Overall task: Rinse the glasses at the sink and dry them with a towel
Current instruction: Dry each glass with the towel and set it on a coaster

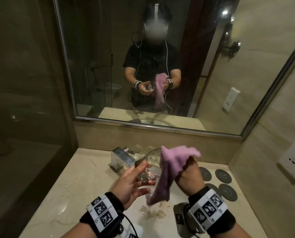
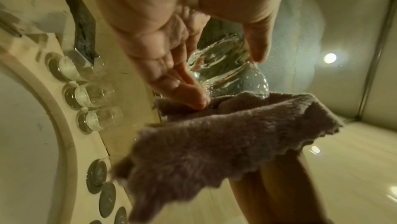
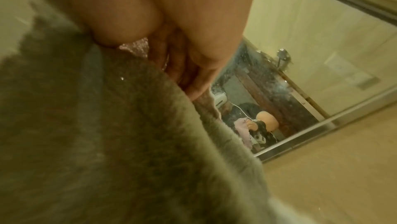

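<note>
In the head view my left hand (image 1: 139, 176) holds a clear wet glass (image 1: 151, 170) on its side over the sink (image 1: 160, 225), thumb on top and fingers underneath. My right hand (image 1: 189, 170) grips a purple towel (image 1: 169, 169) that lies against the glass's rim and hangs down past it. The left wrist view shows the droplet-covered glass (image 2: 223, 64) between thumb and fingers of my left hand (image 2: 225, 75), with the towel (image 2: 214, 142) right below it. In the right wrist view the towel (image 3: 107, 134) fills most of the frame under my right hand (image 3: 163, 61).
A chrome faucet (image 1: 121, 157) stands behind the sink, with other clear glasses (image 1: 138, 150) beside it at the back of the marble counter (image 1: 84, 177). Three glasses (image 2: 94, 95) sit on coasters there. Dark round coasters (image 1: 223, 176) lie at the right. A mirror (image 1: 108, 66) faces me.
</note>
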{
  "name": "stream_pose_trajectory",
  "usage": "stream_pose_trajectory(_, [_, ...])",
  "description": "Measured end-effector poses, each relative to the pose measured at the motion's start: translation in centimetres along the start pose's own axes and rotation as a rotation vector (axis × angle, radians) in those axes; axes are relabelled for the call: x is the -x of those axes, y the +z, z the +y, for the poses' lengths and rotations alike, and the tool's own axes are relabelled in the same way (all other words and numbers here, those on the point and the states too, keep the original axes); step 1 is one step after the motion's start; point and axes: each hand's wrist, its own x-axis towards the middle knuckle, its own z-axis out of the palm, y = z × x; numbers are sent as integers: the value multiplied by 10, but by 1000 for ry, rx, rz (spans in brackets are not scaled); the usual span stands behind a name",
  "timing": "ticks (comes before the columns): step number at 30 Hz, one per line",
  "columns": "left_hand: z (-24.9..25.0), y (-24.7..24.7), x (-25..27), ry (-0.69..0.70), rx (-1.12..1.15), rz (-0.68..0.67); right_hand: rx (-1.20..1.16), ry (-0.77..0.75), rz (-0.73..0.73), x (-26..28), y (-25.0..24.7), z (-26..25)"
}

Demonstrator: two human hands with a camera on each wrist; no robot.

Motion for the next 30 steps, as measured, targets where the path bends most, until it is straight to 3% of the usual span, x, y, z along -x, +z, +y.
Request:
stream_pose_trajectory(2, [0, 0, 0, 17, -8, 0, -129, 21, -112, 12, 1, -4])
stream_pose_trajectory(3, [0, -1, 0, 24, -18, -7, -208, 79, -131, 17, -2, -6])
stream_pose_trajectory(6, [3, -1, 3, 45, -30, -33, -487, 325, -424, 26, -10, -10])
stream_pose_trajectory(11, [14, 2, 6, 127, -232, -118, -619, 381, -580, 29, -16, -10])
stream_pose_trajectory(17, [21, -1, 4, 326, -613, -165, -849, 427, -652, 23, -27, -4])
stream_pose_trajectory(20, [23, -3, 3, 413, -805, -164, -1005, 467, -615, 27, -19, 2])
stream_pose_trajectory(22, [23, 0, -1, 371, -806, -164, -1108, 493, -584, 31, -13, 3])
stream_pose_trajectory(23, [25, 2, -1, 286, -760, -173, -1101, 517, -559, 32, -11, 3])
stream_pose_trajectory(26, [29, 7, -5, -20, -454, -176, -741, 481, -518, 36, -5, 0])
stream_pose_trajectory(28, [27, 8, -6, 5, -442, -142, -666, 455, -521, 37, -4, -3])
stream_pose_trajectory(30, [23, 11, -4, 219, -667, -134, -913, 540, -503, 38, -2, -1])
